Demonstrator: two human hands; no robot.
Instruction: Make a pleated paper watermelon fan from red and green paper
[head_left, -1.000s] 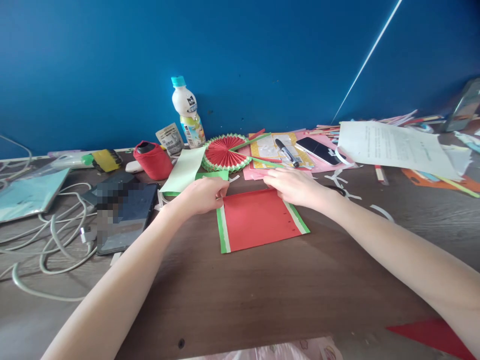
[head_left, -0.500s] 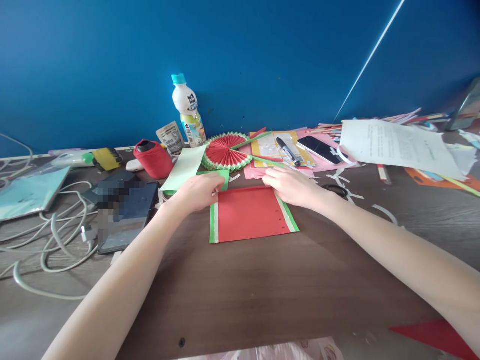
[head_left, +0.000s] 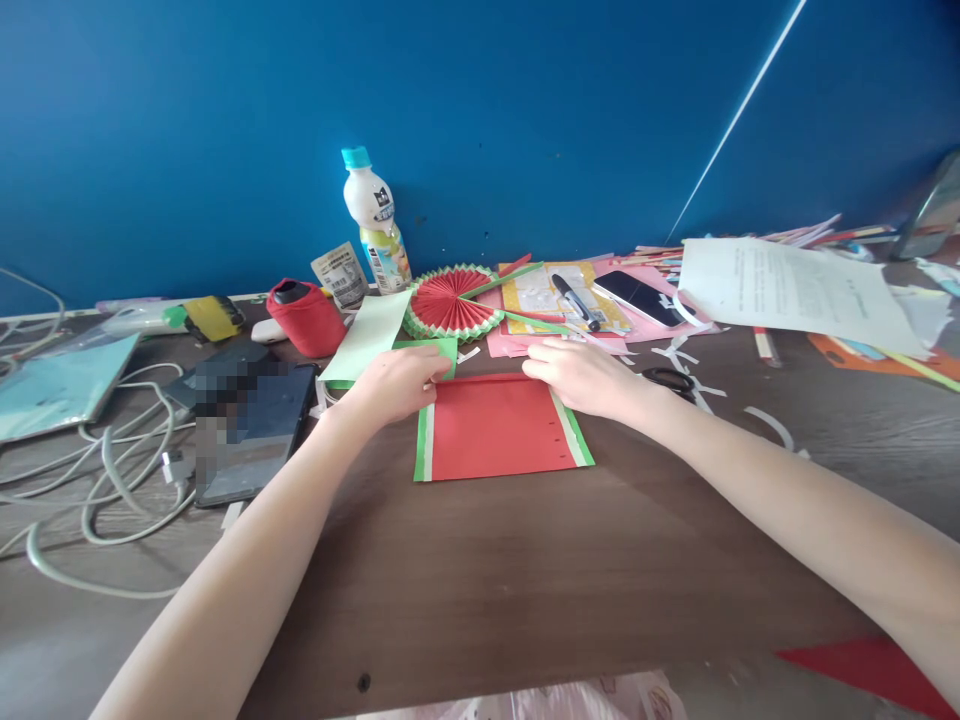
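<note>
A red sheet of paper with white and green strips down both sides and a few small black marks at its right lies on the brown table. Its far edge is folded over in a narrow band. My left hand pinches the far left corner of the paper, and my right hand grips the far right corner. Behind them sits a round pleated paper fan, red with a green and white rim. Green paper lies beyond my left hand, partly under a pale green sheet.
A drink bottle and a red-wrapped container stand near the blue wall. At left are a dark tablet and white cables. To the right lie a marker, a phone, scissors, paper scraps and a printed sheet.
The red paper has shifted slightly left and its near edge sits a little farther away. My right hand has edged left along the fold. Both hands keep hold of the paper.
</note>
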